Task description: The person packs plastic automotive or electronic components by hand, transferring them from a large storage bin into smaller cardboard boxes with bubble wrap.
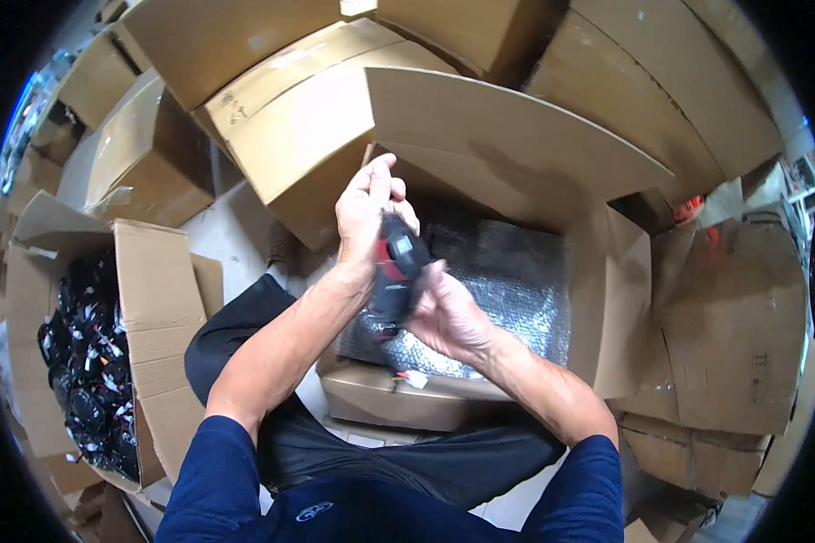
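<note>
A black device with red patches and a small pale label [403,245] is held up between both hands, above the open carton in front of me. My left hand [368,210] grips its upper left side, with the fingers curled around its far end. From the lower right, my right hand [450,315] holds it with the thumb on its edge; the other fingers are partly hidden and slightly blurred. A short lead with a white connector [414,378] dangles from the device's near end. Beneath it, bubble wrap [516,285] lines the open carton [398,401].
At my left stands an open carton [158,303] filled with black parts [86,407] that have white connectors. Closed cartons [299,100] are stacked at the far side. More cardboard boxes [733,317] crowd the right. My legs are on the near side of the lined carton.
</note>
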Demonstrator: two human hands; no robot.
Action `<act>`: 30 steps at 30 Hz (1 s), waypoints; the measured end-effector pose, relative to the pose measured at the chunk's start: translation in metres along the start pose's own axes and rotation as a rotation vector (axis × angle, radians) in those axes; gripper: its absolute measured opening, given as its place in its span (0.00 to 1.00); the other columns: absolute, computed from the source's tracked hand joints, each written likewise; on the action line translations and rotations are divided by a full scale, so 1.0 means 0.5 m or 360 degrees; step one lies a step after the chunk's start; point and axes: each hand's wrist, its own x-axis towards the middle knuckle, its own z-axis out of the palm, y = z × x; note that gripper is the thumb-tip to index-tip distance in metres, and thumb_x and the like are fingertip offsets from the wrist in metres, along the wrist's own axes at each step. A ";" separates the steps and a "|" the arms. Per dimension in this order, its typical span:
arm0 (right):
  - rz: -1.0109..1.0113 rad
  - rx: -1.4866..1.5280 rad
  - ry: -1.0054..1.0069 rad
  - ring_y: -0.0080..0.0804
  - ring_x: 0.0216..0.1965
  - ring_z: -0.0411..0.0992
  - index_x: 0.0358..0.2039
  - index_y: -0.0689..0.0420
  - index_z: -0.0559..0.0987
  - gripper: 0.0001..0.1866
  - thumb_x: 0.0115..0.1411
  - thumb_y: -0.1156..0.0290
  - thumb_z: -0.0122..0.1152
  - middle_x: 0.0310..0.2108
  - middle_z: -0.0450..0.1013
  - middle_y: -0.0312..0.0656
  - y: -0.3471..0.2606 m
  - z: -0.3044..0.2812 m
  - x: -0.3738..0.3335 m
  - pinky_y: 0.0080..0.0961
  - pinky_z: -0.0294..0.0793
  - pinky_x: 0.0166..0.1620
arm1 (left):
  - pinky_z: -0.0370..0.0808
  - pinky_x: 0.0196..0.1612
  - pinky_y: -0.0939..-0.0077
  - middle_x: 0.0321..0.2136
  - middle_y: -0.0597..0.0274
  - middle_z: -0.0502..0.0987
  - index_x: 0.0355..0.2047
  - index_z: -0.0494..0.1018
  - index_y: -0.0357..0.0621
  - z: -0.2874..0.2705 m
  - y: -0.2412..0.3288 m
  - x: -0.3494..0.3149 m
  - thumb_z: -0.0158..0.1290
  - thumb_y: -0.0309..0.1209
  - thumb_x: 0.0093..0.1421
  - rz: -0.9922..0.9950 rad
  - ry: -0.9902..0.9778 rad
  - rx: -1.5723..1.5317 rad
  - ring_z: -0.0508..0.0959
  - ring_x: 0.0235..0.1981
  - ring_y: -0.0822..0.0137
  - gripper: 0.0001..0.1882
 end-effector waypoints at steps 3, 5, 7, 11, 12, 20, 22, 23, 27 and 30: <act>-0.0044 0.0008 0.0010 0.30 0.59 0.68 0.63 0.59 0.65 0.45 0.53 0.45 0.72 0.58 0.70 0.37 -0.013 -0.037 -0.059 0.38 0.65 0.64 | 0.77 0.20 0.77 0.29 0.63 0.75 0.56 0.68 0.37 0.053 -0.029 -0.027 0.49 0.40 0.72 -0.0148 -0.0281 0.0140 0.77 0.16 0.72 0.21; 0.0002 -0.0012 0.0056 0.30 0.56 0.71 0.60 0.60 0.68 0.44 0.50 0.50 0.78 0.55 0.73 0.38 -0.033 -0.048 -0.081 0.38 0.69 0.61 | 0.77 0.23 0.80 0.30 0.61 0.77 0.53 0.72 0.36 0.031 -0.039 -0.023 0.53 0.38 0.70 -0.0176 -0.0360 0.0385 0.79 0.20 0.72 0.19; -0.0176 -0.0261 0.0203 0.36 0.54 0.73 0.58 0.64 0.69 0.37 0.56 0.56 0.74 0.52 0.74 0.43 -0.042 -0.116 -0.090 0.37 0.73 0.57 | 0.79 0.27 0.81 0.33 0.58 0.79 0.54 0.73 0.35 -0.005 -0.014 -0.014 0.53 0.35 0.70 -0.0135 -0.0331 0.0884 0.80 0.24 0.73 0.18; -0.0089 -0.0162 0.0992 0.34 0.49 0.74 0.53 0.64 0.74 0.27 0.62 0.56 0.68 0.50 0.76 0.46 -0.093 -0.405 -0.045 0.35 0.75 0.52 | 0.80 0.34 0.79 0.36 0.58 0.81 0.52 0.75 0.36 -0.126 0.201 -0.070 0.52 0.33 0.70 0.0004 -0.0139 0.1396 0.81 0.30 0.73 0.16; -0.0151 -0.0311 0.1173 0.34 0.49 0.75 0.53 0.64 0.74 0.26 0.63 0.56 0.67 0.50 0.76 0.46 -0.090 -0.502 -0.040 0.35 0.75 0.53 | 0.80 0.35 0.79 0.38 0.57 0.80 0.52 0.75 0.36 -0.164 0.272 -0.102 0.51 0.32 0.70 0.0038 -0.0070 0.1372 0.81 0.30 0.73 0.15; 0.0014 -0.2503 0.1876 0.49 0.44 0.77 0.43 0.72 0.81 0.36 0.63 0.43 0.61 0.43 0.78 0.63 -0.120 -0.741 -0.038 0.41 0.75 0.50 | 0.79 0.36 0.79 0.35 0.64 0.79 0.52 0.74 0.37 -0.508 0.769 -0.346 0.52 0.37 0.70 0.0453 0.0939 0.1891 0.80 0.32 0.75 0.18; -0.0180 -0.2678 0.1850 0.50 0.39 0.77 0.40 0.74 0.80 0.32 0.64 0.49 0.63 0.39 0.79 0.62 -0.116 -0.772 -0.038 0.40 0.75 0.46 | 0.79 0.31 0.79 0.33 0.64 0.79 0.49 0.76 0.37 -0.667 0.818 -0.425 0.55 0.37 0.66 0.0231 0.1122 0.2155 0.79 0.26 0.75 0.17; -0.0114 -0.2605 0.1903 0.50 0.38 0.76 0.39 0.74 0.80 0.30 0.65 0.51 0.62 0.39 0.79 0.62 -0.109 -0.763 -0.010 0.40 0.75 0.46 | 0.78 0.31 0.78 0.29 0.64 0.79 0.45 0.78 0.37 -0.733 0.832 -0.471 0.56 0.37 0.64 0.0001 0.1143 0.2162 0.79 0.26 0.75 0.16; -0.0143 -0.2617 0.1542 0.41 0.34 0.75 0.37 0.73 0.80 0.24 0.65 0.57 0.63 0.34 0.80 0.55 -0.128 -0.733 -0.071 0.36 0.75 0.41 | 0.78 0.43 0.58 0.38 0.44 0.81 0.48 0.77 0.36 -0.920 0.783 -0.544 0.61 0.51 0.57 -0.0819 0.0731 0.3102 0.82 0.40 0.55 0.30; -0.0161 -0.2321 0.1186 0.16 0.21 0.62 0.27 0.62 0.76 0.18 0.64 0.59 0.65 0.20 0.67 0.30 -0.082 -0.652 -0.126 0.18 0.60 0.23 | 0.68 0.60 0.44 0.65 0.32 0.59 0.68 0.52 0.39 -0.898 0.701 -0.476 0.64 0.63 0.48 -0.1002 0.1746 0.3040 0.68 0.61 0.38 0.59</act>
